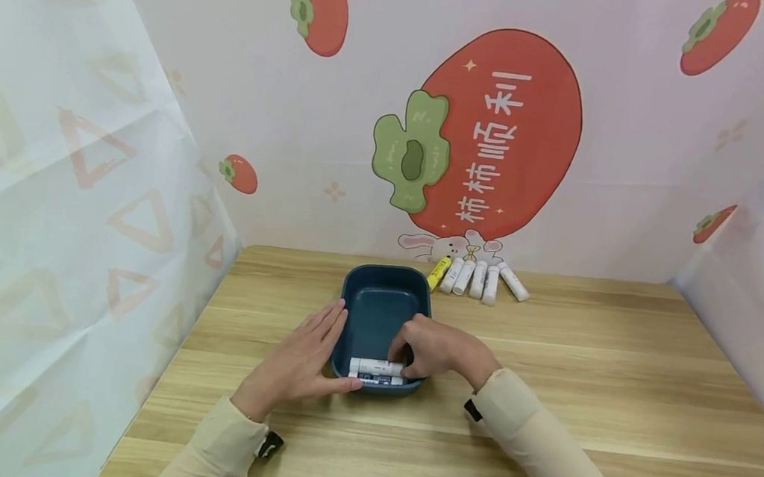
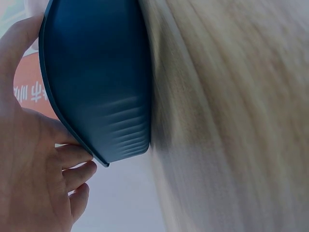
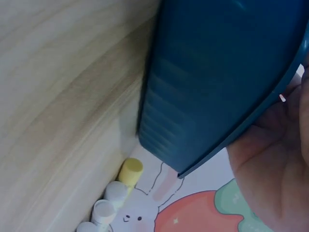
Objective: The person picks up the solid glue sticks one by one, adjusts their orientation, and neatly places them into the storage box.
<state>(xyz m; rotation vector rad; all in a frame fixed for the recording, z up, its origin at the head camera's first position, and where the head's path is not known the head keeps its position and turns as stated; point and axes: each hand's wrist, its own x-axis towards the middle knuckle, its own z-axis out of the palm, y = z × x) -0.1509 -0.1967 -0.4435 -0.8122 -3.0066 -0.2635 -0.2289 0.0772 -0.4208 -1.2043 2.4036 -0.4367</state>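
Note:
A dark blue rectangular box stands on the table in the head view. Along its near wall lie a white glue stick and, nearer still, another with blue print. My right hand reaches over the right rim, thumb and fingers curled at the right end of the white stick, pinching it. My left hand rests on the box's left and near rim, fingers extended along the side and thumb across the near corner. Each wrist view shows the box's outer wall; the sticks inside are hidden there.
Behind the box to the right, a yellow glue stick and several white ones lie in a fanned row by the back wall. A paper backdrop with persimmon pictures closes off the back and sides of the wooden table.

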